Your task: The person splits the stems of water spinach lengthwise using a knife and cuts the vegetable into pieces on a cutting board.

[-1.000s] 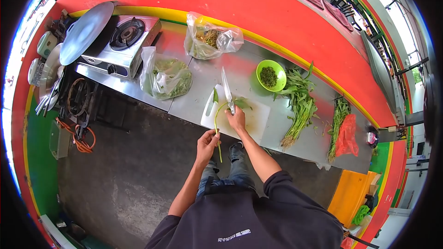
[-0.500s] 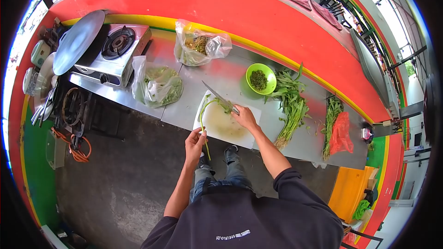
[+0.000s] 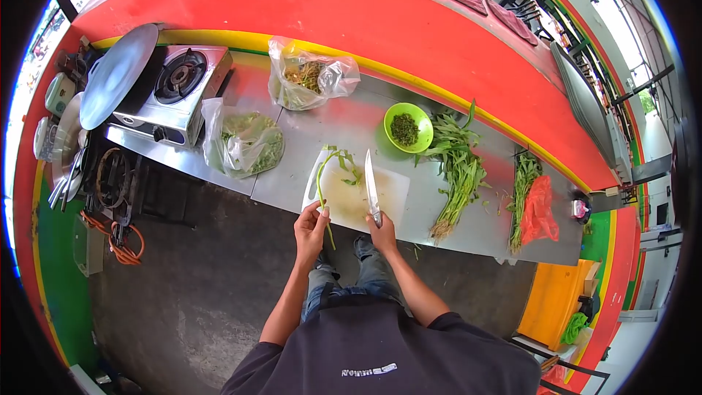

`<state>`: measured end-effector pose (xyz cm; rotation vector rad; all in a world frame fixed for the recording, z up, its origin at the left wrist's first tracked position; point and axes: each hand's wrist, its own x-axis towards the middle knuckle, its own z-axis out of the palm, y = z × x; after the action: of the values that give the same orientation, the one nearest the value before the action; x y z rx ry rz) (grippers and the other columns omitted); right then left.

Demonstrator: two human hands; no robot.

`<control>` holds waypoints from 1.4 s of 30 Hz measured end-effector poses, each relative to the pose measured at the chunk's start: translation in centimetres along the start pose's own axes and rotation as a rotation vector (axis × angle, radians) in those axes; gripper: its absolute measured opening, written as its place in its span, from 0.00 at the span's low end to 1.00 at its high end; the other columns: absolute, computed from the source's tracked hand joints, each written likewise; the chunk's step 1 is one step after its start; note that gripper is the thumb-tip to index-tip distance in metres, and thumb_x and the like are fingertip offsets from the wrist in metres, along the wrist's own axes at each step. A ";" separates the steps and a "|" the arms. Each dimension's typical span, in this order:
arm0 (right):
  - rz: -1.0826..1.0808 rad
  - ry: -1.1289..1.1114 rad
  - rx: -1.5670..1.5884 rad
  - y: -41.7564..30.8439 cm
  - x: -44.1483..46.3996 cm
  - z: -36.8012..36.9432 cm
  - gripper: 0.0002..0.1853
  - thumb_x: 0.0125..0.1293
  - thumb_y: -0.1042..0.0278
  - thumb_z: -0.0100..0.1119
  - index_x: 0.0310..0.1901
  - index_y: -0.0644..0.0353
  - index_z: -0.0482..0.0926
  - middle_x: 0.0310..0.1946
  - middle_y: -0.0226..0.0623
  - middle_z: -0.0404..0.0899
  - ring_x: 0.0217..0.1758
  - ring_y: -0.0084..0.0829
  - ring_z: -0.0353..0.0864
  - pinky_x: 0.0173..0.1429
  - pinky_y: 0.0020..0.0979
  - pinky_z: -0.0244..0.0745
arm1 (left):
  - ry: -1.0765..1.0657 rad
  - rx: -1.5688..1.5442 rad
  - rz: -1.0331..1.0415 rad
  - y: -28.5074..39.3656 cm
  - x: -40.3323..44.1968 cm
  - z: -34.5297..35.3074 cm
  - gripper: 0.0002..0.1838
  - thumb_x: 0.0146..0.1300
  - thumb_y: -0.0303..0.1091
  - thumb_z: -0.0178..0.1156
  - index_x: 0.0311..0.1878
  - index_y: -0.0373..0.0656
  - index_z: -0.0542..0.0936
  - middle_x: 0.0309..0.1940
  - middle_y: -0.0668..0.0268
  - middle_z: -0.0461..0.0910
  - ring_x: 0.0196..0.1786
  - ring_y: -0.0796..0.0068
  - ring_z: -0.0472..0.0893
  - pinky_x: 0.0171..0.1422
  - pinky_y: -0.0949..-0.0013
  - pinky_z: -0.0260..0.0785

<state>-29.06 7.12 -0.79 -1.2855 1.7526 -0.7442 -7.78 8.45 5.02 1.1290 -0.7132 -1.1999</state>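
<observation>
My left hand (image 3: 312, 224) pinches a long green stem (image 3: 319, 189) at the near left edge of the white cutting board (image 3: 395, 194). The stem's leafy top curves over the board and its lower end hangs below my fingers. In my right hand (image 3: 382, 234) is the handle of a knife (image 3: 371, 184), its blade pointing away from me over the board's right part. Small green leaves (image 3: 352, 171) lie between stem and blade. Behind and right of the board, a lime green bowl (image 3: 424, 132) holds chopped greens.
Leafy bunches (image 3: 462, 175) lie right of the board, with a red plastic bag (image 3: 540, 211) farther right. Two clear bags of greens (image 3: 245, 143) (image 3: 303, 77) stand on the left part of the metal counter (image 3: 292, 164). Beyond them is a gas stove (image 3: 175, 91).
My right hand has drawn the knife back toward me, and the blade now points straight away instead of leftward across the stem. The left hand still holds the stem.
</observation>
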 end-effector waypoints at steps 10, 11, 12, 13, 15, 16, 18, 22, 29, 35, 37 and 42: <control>-0.011 -0.027 0.184 3.7 -4.1 1.8 0.16 0.75 0.55 0.59 0.36 0.60 0.75 0.17 0.25 0.70 0.14 0.17 0.65 0.19 0.27 0.61 | -0.045 0.637 0.233 -0.1 0.1 0.2 0.10 0.62 0.25 0.69 0.47 0.40 0.87 0.26 0.64 0.76 0.26 0.76 0.77 0.35 0.71 0.70; -0.037 -0.026 0.146 4.6 -4.4 1.9 0.16 0.76 0.55 0.59 0.37 0.59 0.75 0.17 0.24 0.70 0.15 0.18 0.66 0.19 0.27 0.62 | -0.045 0.637 0.233 -0.7 0.0 -0.1 0.10 0.62 0.25 0.69 0.47 0.40 0.87 0.26 0.64 0.76 0.26 0.76 0.77 0.35 0.71 0.70; -0.036 -0.025 0.146 4.3 -4.8 1.6 0.16 0.76 0.55 0.59 0.37 0.59 0.75 0.17 0.24 0.70 0.15 0.18 0.66 0.19 0.27 0.62 | -0.065 0.675 0.230 -2.1 -0.1 -0.8 0.09 0.61 0.25 0.69 0.45 0.39 0.87 0.27 0.62 0.78 0.27 0.74 0.79 0.35 0.69 0.72; 0.026 -0.062 0.170 3.5 -5.5 1.1 0.17 0.75 0.53 0.59 0.38 0.60 0.76 0.18 0.26 0.70 0.17 0.20 0.68 0.22 0.30 0.64 | -0.086 0.712 0.227 -2.6 -0.4 -1.1 0.08 0.60 0.26 0.70 0.42 0.38 0.87 0.28 0.61 0.80 0.27 0.71 0.80 0.35 0.67 0.73; 0.091 -0.097 0.193 2.3 -6.6 0.2 0.18 0.75 0.52 0.58 0.38 0.60 0.76 0.19 0.28 0.71 0.19 0.22 0.69 0.25 0.32 0.67 | -0.082 0.701 0.186 -3.3 -1.0 -1.3 0.07 0.60 0.27 0.70 0.40 0.37 0.86 0.29 0.60 0.81 0.27 0.70 0.81 0.36 0.67 0.74; 0.160 -0.124 0.244 1.9 -7.0 -0.2 0.17 0.76 0.51 0.57 0.42 0.60 0.76 0.19 0.27 0.71 0.18 0.21 0.69 0.23 0.30 0.66 | -0.074 0.693 0.144 -3.4 -1.3 -1.3 0.06 0.59 0.27 0.70 0.38 0.37 0.86 0.30 0.60 0.82 0.27 0.69 0.82 0.36 0.66 0.74; 0.228 -0.154 0.294 1.1 -7.6 -0.8 0.17 0.77 0.51 0.55 0.46 0.60 0.77 0.20 0.27 0.72 0.18 0.20 0.68 0.22 0.28 0.66 | -0.090 0.713 0.120 -3.5 -1.7 -1.6 0.05 0.59 0.28 0.70 0.37 0.38 0.86 0.30 0.60 0.82 0.27 0.69 0.82 0.35 0.65 0.74; 0.251 -0.248 0.421 0.0 -8.2 -1.8 0.19 0.79 0.49 0.51 0.55 0.57 0.74 0.21 0.27 0.71 0.17 0.17 0.67 0.18 0.24 0.63 | -0.133 0.790 0.057 -4.0 -2.0 -2.0 0.05 0.57 0.30 0.70 0.35 0.40 0.86 0.30 0.61 0.82 0.27 0.66 0.82 0.35 0.63 0.74; 0.376 -0.395 0.560 -2.3 -8.4 -2.6 0.15 0.81 0.51 0.49 0.50 0.55 0.70 0.21 0.27 0.68 0.14 0.15 0.60 0.16 0.23 0.56 | -0.126 0.878 0.035 -5.2 -2.1 -2.6 0.08 0.55 0.34 0.71 0.35 0.42 0.87 0.29 0.61 0.84 0.31 0.59 0.84 0.38 0.59 0.76; 0.572 -0.515 0.669 -2.8 -9.1 -2.6 0.14 0.81 0.48 0.49 0.47 0.50 0.68 0.21 0.26 0.65 0.14 0.15 0.56 0.16 0.23 0.51 | -0.085 0.916 -0.060 -5.7 -2.5 -2.7 0.10 0.54 0.37 0.71 0.36 0.43 0.88 0.31 0.59 0.87 0.36 0.57 0.87 0.42 0.58 0.78; 0.600 -0.534 0.711 -3.0 -9.4 -2.8 0.14 0.81 0.48 0.48 0.47 0.50 0.68 0.21 0.25 0.64 0.14 0.15 0.56 0.17 0.23 0.50 | -0.062 0.910 -0.060 -5.7 -2.7 -2.7 0.10 0.54 0.37 0.71 0.36 0.43 0.88 0.31 0.60 0.87 0.36 0.57 0.87 0.42 0.58 0.78; 0.674 -0.592 0.834 -3.1 -9.9 -3.0 0.13 0.81 0.49 0.47 0.49 0.48 0.69 0.20 0.24 0.62 0.14 0.15 0.55 0.18 0.22 0.49 | -0.055 0.898 -0.082 -6.1 -3.1 -2.6 0.10 0.54 0.37 0.71 0.36 0.42 0.89 0.29 0.60 0.87 0.34 0.57 0.88 0.41 0.59 0.79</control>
<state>-28.82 15.56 5.91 -0.2540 1.0669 -0.5163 -8.33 12.39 -1.14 1.8708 -1.3241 -0.9816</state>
